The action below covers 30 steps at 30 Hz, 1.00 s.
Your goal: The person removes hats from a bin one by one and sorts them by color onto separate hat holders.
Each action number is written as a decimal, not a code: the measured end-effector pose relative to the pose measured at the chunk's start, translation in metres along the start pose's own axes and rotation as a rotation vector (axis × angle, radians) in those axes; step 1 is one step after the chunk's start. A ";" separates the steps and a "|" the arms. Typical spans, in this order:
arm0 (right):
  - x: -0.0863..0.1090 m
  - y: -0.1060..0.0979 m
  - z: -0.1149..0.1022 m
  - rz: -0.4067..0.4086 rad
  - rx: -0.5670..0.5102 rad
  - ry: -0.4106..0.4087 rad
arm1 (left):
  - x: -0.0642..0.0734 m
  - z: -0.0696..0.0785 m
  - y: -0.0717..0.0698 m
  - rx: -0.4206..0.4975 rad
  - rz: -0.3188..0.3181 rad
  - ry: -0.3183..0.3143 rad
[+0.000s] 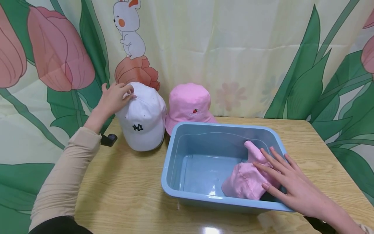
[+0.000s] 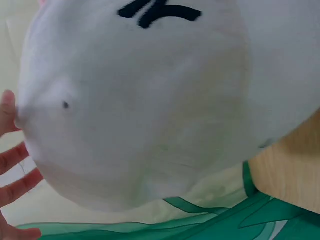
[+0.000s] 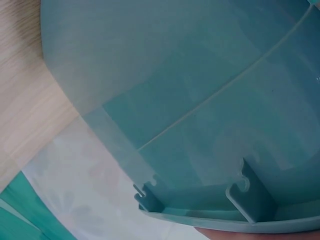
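A white baseball cap (image 1: 141, 122) with a dark "NY" emblem stands on the table, brim toward me. My left hand (image 1: 115, 97) is at the top of its crown, fingers bent; in the left wrist view a fingertip (image 2: 7, 115) meets the cap's edge. Beside the cap is a pink bucket hat (image 1: 190, 102) with a small strawberry mark. A crumpled pink hat (image 1: 245, 182) lies at the right end inside a blue plastic basin (image 1: 187, 195). Over that hat and the basin's right rim spreads my right hand (image 1: 292, 185), fingers straight; it partly hides the hat.
The wooden table (image 1: 122, 195) carries the basin at its front middle. Behind it hangs a curtain (image 1: 239, 65) printed with tulips and a rabbit. In the right wrist view the basin's outer wall (image 3: 200, 100) fills most of the picture.
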State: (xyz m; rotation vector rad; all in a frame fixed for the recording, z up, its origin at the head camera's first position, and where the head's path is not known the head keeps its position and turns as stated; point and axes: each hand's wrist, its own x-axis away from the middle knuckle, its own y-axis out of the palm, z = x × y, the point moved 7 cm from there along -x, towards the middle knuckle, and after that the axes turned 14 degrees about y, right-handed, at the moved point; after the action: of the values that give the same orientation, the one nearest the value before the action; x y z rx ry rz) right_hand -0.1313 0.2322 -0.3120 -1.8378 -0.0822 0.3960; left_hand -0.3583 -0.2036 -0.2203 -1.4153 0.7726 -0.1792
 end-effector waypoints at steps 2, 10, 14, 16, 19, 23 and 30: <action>0.000 0.000 -0.001 0.003 -0.001 -0.005 | 0.004 -0.007 0.001 0.037 0.022 -0.033; -0.005 -0.017 -0.001 -0.011 -0.062 -0.065 | 0.037 -0.054 0.009 0.341 0.137 -0.287; -0.036 -0.047 -0.012 -0.030 -0.080 -0.125 | 0.052 -0.070 0.023 0.468 0.072 -0.356; -0.066 -0.060 -0.023 -0.064 -0.091 -0.159 | 0.058 -0.075 0.029 0.533 0.041 -0.390; -0.119 -0.065 -0.043 -0.205 -0.171 -0.111 | 0.064 -0.082 0.039 0.682 -0.007 -0.456; -0.189 -0.045 -0.072 -0.469 -0.484 0.040 | 0.072 -0.090 0.060 0.906 -0.114 -0.532; -0.272 0.014 -0.137 -0.828 -1.165 0.406 | 0.079 -0.097 0.090 1.154 -0.178 -0.611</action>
State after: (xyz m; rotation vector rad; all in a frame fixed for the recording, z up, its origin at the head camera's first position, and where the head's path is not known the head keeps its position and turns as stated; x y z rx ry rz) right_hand -0.3458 0.0326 -0.2292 -2.7177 -0.9081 -0.7791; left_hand -0.3842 -0.3091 -0.3295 -0.3673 -0.0355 -0.2541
